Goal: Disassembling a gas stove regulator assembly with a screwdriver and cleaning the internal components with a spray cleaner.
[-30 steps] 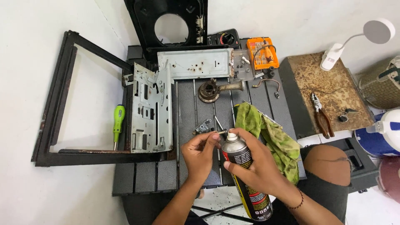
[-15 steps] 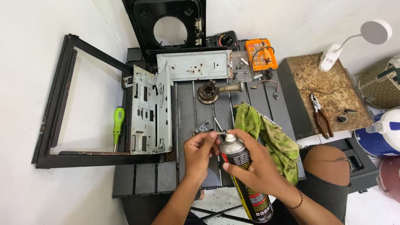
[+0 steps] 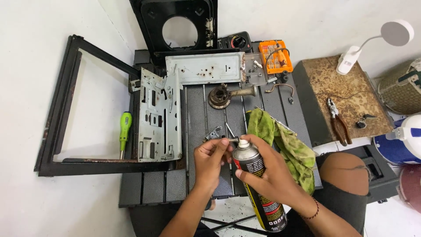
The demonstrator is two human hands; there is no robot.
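My right hand (image 3: 268,173) grips a black spray can (image 3: 252,171) with a white nozzle, tilted over the near part of the dark slatted table (image 3: 144,186). My left hand (image 3: 210,160) pinches a small metal screw-like part (image 3: 231,140) right in front of the nozzle. A green rag (image 3: 280,140) lies just right of the can, partly under my right hand. A small metal bracket (image 3: 213,132) rests on the table just beyond my left fingers.
Grey metal plates (image 3: 160,114) and a rusty burner (image 3: 221,95) lie further back. A black frame (image 3: 66,105) and green screwdriver (image 3: 124,131) sit left. Orange bit case (image 3: 274,56), pliers (image 3: 337,120) on a brown board, white lamp (image 3: 372,41) stand right.
Both hands stay close together over the table; the can and the small part have shifted only slightly.
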